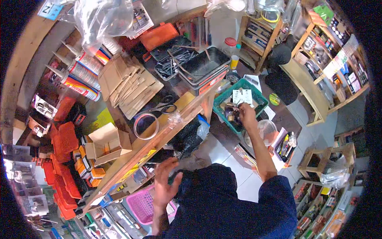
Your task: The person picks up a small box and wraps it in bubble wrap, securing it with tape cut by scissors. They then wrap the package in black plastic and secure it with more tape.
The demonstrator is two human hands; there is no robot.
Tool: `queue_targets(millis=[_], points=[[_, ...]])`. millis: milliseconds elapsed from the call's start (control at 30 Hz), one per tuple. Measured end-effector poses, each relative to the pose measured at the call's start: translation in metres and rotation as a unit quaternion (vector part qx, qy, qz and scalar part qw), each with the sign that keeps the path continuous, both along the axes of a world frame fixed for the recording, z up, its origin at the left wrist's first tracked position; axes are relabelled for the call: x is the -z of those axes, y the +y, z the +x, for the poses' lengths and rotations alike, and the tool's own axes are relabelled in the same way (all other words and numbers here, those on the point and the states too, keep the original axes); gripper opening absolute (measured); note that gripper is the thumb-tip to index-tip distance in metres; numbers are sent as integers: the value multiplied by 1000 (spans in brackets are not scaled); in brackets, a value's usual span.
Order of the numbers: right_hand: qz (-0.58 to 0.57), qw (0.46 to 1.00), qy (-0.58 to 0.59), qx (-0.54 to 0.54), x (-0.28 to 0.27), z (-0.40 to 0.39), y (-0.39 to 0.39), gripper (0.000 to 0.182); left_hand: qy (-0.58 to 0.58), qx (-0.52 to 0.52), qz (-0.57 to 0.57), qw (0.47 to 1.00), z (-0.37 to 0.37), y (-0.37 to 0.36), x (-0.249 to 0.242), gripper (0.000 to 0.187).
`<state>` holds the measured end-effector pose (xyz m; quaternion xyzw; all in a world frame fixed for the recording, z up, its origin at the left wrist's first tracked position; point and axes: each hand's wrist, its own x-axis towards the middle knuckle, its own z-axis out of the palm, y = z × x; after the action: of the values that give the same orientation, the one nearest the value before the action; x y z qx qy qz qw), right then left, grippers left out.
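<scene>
My right hand (247, 115) reaches into the green basket (260, 94), its fingers bent at a white card (242, 96) with dark writing and at small dark and metal items. What its fingertips hold, if anything, is too small to make out. Below the wooden shelf edge, my left hand (166, 181) is raised with its fingers apart and nothing in it. The pink basket (140, 204) lies beneath and left of that hand.
Along the wooden counter (131, 167) are brown paper bags (129, 85), scissors (164, 106), a tape roll (146, 126) and an open cardboard box (108, 144). Black trays (207, 65) stand beyond. A clear round tub (267, 131) sits beside my right forearm. A wooden stool (328, 157) stands right.
</scene>
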<state>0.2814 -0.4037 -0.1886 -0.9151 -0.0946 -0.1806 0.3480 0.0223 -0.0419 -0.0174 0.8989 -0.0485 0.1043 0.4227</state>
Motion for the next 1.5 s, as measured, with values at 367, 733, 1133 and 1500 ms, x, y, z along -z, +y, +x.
queue_targets(millis=[367, 733, 1133, 1500], points=[[-178, 970, 163, -15, 21, 37, -8, 37, 203, -25, 84, 975, -45, 28, 103, 44], [-249, 943, 219, -9, 27, 61, -34, 49, 411, -80, 2, 908, -144, 68, 254, 54], [236, 931, 268, 78, 27, 71, -83, 25, 354, -58, 80, 930, -103, 63, 226, 54], [245, 821, 402, -323, -101, -57, 68, 23, 272, -16, -243, 931, -30, -1, 131, 46]])
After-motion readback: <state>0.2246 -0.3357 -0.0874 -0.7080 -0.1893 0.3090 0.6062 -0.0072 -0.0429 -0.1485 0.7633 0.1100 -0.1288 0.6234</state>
